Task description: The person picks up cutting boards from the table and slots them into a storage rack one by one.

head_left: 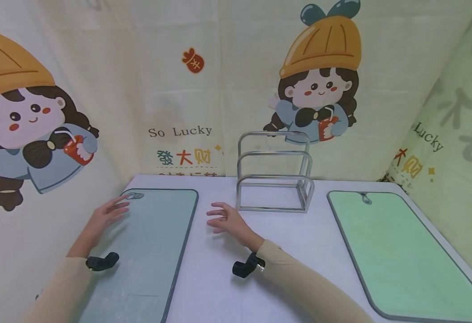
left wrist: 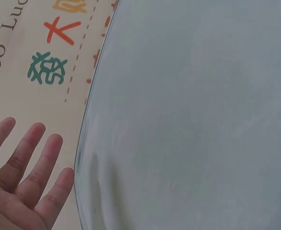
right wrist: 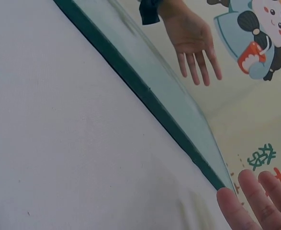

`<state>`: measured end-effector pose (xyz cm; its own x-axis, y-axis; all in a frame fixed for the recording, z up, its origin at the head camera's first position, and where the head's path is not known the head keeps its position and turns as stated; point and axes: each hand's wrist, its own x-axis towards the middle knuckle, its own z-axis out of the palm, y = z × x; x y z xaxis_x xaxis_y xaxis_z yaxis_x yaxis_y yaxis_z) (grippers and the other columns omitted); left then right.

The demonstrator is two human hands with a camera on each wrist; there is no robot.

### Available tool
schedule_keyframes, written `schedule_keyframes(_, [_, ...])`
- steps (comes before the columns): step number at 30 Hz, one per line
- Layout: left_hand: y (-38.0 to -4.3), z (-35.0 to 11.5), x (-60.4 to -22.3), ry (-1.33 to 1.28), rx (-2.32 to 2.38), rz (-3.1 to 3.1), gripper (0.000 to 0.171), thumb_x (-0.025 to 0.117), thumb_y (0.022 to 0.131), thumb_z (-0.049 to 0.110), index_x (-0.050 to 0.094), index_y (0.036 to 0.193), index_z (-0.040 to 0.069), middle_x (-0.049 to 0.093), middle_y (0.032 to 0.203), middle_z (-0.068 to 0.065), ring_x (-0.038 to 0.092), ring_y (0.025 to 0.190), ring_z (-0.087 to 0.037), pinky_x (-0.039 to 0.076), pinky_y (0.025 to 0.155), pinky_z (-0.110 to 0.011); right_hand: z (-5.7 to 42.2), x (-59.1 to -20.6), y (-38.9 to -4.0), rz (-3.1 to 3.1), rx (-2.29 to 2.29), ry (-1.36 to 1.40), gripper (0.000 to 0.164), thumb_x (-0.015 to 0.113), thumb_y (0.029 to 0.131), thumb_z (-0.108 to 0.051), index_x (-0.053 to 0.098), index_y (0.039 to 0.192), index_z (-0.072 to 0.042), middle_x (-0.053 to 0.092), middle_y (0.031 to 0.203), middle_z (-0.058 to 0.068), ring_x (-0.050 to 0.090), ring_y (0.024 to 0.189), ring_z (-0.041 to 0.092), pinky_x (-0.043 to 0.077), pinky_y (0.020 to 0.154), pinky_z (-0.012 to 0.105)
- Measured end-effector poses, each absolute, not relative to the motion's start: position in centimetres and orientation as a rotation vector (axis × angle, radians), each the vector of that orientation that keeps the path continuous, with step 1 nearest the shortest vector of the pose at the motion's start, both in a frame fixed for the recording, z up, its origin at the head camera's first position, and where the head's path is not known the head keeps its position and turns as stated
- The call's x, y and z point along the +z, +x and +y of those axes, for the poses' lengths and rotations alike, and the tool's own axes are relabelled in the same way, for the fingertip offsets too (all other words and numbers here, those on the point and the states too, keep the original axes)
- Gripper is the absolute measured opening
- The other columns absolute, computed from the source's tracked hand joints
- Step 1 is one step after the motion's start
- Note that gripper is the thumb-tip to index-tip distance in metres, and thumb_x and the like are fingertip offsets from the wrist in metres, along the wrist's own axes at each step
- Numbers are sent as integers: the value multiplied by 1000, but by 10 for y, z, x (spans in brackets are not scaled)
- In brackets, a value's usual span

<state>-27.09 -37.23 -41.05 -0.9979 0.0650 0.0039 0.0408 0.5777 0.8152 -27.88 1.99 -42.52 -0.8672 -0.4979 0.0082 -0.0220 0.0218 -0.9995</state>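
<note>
My left hand (head_left: 101,220) is held over the upper left part of a blue-grey cutting board (head_left: 155,242), its fingers loosely extended and nothing in them. In the left wrist view the fingers of that hand (left wrist: 28,184) are spread apart beside the board's edge. My right hand (head_left: 232,224) hovers above the white table, between this board and a metal wire rack (head_left: 274,209). Its fingers are relaxed and slightly bent, holding nothing. The right wrist view catches fingertips of the right hand (right wrist: 260,206) at the lower right and the dark green edge of the board (right wrist: 150,98).
A light green cutting board (head_left: 409,251) with a dark rim lies at the right of the white table (head_left: 284,246). The rack has three upright loops and stands near the back. A printed cloth (head_left: 171,89) with cartoon figures hangs behind and along both sides.
</note>
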Motion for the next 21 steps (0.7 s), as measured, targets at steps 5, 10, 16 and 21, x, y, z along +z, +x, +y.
schedule_keyframes(5, [-270, -377, -407, 19, 1425, 2737, 66, 35, 100, 42, 15, 150, 4, 30, 147, -30, 47, 103, 12, 33, 106, -58, 16, -423, -276, 1953, -1909, -492, 59, 63, 89, -10, 35, 140, -1, 52, 133, 25, 63, 110, 29, 57, 80, 41])
schedule_keyframes(10, [-268, -382, -405, -78, 1419, 2733, 68, 38, 99, 44, 14, 150, 6, 29, 148, -27, 36, 131, -36, 32, 106, -60, 12, -424, -275, 1940, -1897, -469, 59, 63, 89, -11, 36, 139, -1, 53, 132, 23, 63, 108, 28, 57, 79, 41])
schedule_keyframes(16, [-270, -400, -408, -85, 1399, 2720, 72, 41, 96, 49, 16, 150, 7, 33, 148, -24, 44, 126, -29, 39, 104, -55, 5, -427, -275, 1907, -1898, -453, 59, 64, 88, -11, 36, 139, -2, 54, 132, 22, 65, 106, 27, 58, 77, 39])
schedule_keyframes(21, [-273, -413, -409, -169, 1361, 2716, 77, 43, 93, 55, 17, 151, 11, 39, 148, -14, 52, 115, -4, 47, 100, -36, 0, -427, -272, 1845, -1931, -448, 57, 62, 89, -9, 36, 139, 0, 53, 132, 25, 66, 102, 27, 58, 76, 41])
